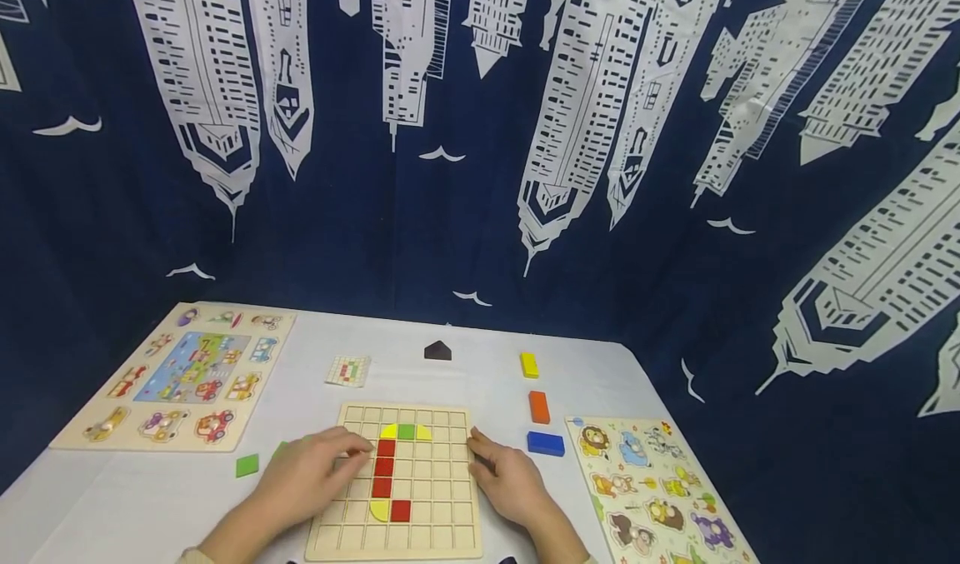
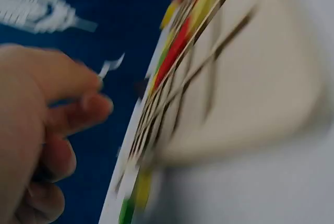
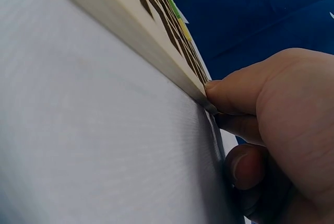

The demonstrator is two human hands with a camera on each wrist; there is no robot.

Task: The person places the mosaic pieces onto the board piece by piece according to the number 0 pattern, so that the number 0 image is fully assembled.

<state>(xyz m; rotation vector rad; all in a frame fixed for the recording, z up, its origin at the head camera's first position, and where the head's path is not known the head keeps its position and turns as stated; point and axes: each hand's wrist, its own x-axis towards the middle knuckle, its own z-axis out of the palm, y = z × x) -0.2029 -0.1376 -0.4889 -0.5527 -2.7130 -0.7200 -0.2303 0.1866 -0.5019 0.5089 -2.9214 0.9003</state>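
A wooden grid board point(image 1: 435, 539) lies on the table, with red, yellow and green tiles set in its cells. Red square tiles point(image 1: 384, 467) run in a column, with a green square tile point(image 1: 406, 432) between two yellow rounded tiles above. My left hand point(image 1: 311, 472) hovers over the board's left side, fingers loosely bent; in the left wrist view no object shows between thumb and fingers. At the board's right edge, my right hand point(image 1: 513, 481) pinches the rim between thumb and forefinger, as the right wrist view shows.
A small pattern card point(image 1: 348, 371) lies behind the board. Yellow point(image 1: 529, 365), orange point(image 1: 538, 407) and blue blocks point(image 1: 545, 443) stand to the right. Picture puzzles flank both sides, left point(image 1: 225, 431) and right point(image 1: 600, 497). A green tile point(image 1: 247, 465) lies left; a dark piece point(image 1: 438, 350) sits at the back.
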